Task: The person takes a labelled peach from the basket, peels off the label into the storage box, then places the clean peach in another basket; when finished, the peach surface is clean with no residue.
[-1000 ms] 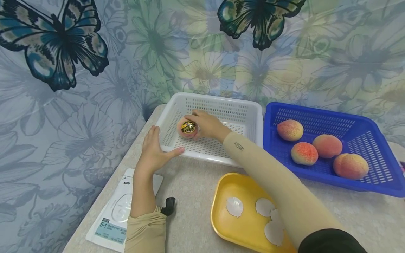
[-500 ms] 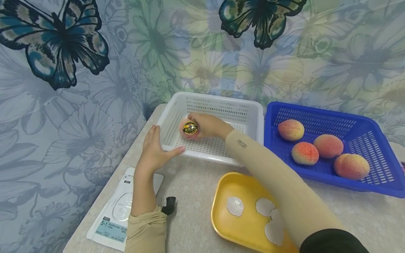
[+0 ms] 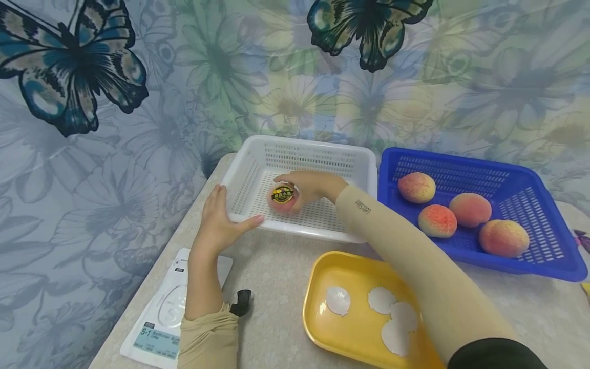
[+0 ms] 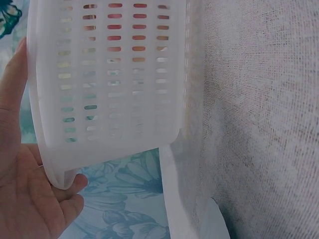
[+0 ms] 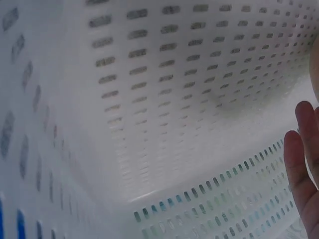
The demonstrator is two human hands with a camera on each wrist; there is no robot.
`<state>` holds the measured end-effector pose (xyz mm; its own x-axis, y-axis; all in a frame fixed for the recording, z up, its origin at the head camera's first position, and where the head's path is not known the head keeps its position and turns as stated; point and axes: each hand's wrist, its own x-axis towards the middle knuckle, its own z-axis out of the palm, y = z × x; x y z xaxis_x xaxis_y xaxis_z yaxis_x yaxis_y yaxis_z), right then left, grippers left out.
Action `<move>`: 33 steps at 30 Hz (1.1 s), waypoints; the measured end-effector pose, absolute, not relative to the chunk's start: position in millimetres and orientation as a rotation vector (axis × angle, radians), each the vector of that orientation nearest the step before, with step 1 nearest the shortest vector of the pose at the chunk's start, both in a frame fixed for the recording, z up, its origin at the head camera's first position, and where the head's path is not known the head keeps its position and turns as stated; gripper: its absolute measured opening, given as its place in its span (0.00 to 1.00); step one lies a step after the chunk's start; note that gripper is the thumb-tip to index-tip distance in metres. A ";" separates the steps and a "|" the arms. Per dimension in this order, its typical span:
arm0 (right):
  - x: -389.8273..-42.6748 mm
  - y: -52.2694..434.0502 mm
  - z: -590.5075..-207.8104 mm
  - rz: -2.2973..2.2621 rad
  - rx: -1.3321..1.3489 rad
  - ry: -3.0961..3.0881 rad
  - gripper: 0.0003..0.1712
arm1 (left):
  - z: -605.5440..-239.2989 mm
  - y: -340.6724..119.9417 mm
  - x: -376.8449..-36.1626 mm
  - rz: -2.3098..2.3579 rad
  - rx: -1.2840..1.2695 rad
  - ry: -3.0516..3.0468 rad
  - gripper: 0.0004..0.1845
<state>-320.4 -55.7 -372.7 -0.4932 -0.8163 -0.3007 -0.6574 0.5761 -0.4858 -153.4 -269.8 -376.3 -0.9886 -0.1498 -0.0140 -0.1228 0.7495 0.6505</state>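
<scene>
My right hand [image 3: 308,187] grips a peach [image 3: 282,207] inside the white basket [image 3: 318,234]. A round black-and-gold sticker [image 3: 282,194] faces up on that peach. In the right wrist view, only the fingers [image 5: 295,154] show at the right edge, above the slotted basket floor [image 5: 199,99]. My left hand [image 3: 215,225] rests at the basket's near left corner, fingers straight along the side rim and thumb along the front rim. The left wrist view has this hand [image 4: 30,194] around the corner of the slotted basket wall [image 4: 114,89].
Several peaches [image 3: 470,209] lie in a blue basket [image 3: 573,256] to the right. A yellow tray [image 3: 318,318] in front holds several whitish scalloped pieces [image 3: 338,300]. A white pouch [image 3: 156,328] lies under the left forearm, near a small black object [image 3: 241,303].
My right hand has shifted slightly right and nearer with the peach. The sticker now shows more fully between the fingers. The left hand stays at the corner; the head view has shifted slightly.
</scene>
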 end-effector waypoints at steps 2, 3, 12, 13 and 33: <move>-320.0 -55.7 -374.5 -0.405 -1.221 2.296 0.50 | -376.0 -270.0 -152.9 -1.075 0.229 -2.903 0.66; -319.7 -55.5 -374.9 -0.404 -1.229 2.294 0.47 | -375.8 -270.0 -152.8 -1.075 0.230 -2.905 0.66; -314.8 -48.9 -350.5 -0.577 -1.176 2.319 0.40 | -371.7 -268.7 -152.9 -1.063 0.218 -2.915 0.66; -313.5 -48.6 -345.2 -0.607 -1.183 2.324 0.40 | -371.1 -268.8 -152.9 -1.062 0.219 -2.917 0.66; -261.9 16.8 -284.7 -1.019 -1.256 2.498 0.50 | -366.6 -266.8 -152.0 -1.112 0.243 -2.916 0.65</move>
<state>-261.9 16.8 -284.7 -0.6325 -0.7602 0.1486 -0.6474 0.4135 -0.6403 -152.0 -266.8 -366.6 -0.9879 -0.1488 -0.0445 -0.1407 0.7357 0.6625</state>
